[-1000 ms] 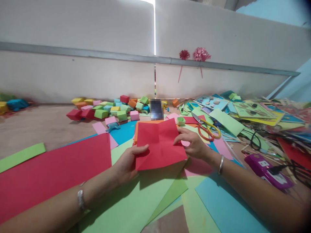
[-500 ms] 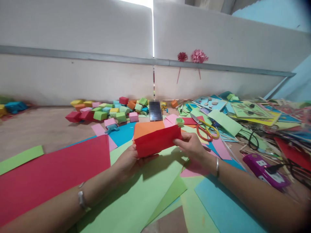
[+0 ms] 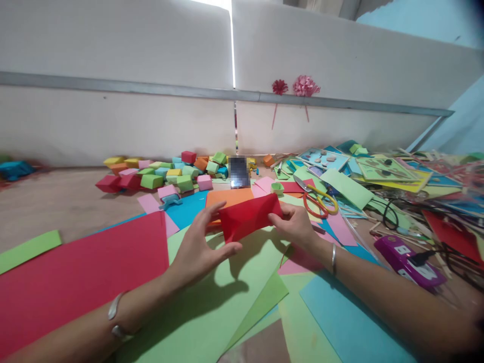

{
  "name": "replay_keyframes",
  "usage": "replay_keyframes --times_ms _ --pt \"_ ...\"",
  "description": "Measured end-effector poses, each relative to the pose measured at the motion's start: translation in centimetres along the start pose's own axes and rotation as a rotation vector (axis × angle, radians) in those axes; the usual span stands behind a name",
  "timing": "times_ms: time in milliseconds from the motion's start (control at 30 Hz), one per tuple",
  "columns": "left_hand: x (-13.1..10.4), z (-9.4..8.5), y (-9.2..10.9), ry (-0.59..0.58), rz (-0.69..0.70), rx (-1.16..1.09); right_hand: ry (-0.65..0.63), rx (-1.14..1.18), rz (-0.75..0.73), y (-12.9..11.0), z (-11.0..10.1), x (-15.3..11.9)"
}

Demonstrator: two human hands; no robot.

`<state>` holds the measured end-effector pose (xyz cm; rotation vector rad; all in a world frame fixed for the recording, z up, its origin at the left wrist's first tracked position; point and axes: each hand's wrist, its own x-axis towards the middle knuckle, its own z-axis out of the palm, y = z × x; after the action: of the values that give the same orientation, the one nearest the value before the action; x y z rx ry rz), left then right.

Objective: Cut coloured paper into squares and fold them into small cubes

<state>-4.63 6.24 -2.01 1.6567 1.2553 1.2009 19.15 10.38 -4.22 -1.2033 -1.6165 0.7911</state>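
A folded red paper (image 3: 250, 217) is held up over green sheets (image 3: 212, 312) at the centre. My right hand (image 3: 294, 223) pinches its right end, thumb in front. At its left end, my left hand (image 3: 201, 241) is spread, with thumb and fingers apart around the paper's edge and not gripping it. An orange sheet (image 3: 234, 194) lies just behind the red paper. Red-and-yellow-handled scissors (image 3: 317, 197) rest to the right of my right hand.
Small coloured paper cubes (image 3: 184, 183) are heaped at the back left. A large red sheet (image 3: 94, 272) lies at left. Craft cards (image 3: 385, 170), sticks and cables clutter the right, beside a purple power strip (image 3: 408, 262). A pale wall (image 3: 113, 121) stands behind.
My left hand has let go of the red paper's left end and opened, its fingers rising. The paper's left end has tilted slightly. My right hand still holds it.
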Motion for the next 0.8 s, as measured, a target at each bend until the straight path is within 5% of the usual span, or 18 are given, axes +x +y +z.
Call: replay_keyframes --times_ms 100,300,800 --pt "0.1 0.1 -0.1 0.024 0.075 0.068 0.035 0.001 0.001 0.0 0.0 -0.1" --pt "0.5 0.0 -0.7 0.148 -0.049 0.035 -0.106 0.258 0.03 -0.9 -0.2 -0.3" --pt "0.2 0.1 0.3 0.051 0.072 0.178 -0.008 0.202 -0.058 -1.6 -0.8 0.1"
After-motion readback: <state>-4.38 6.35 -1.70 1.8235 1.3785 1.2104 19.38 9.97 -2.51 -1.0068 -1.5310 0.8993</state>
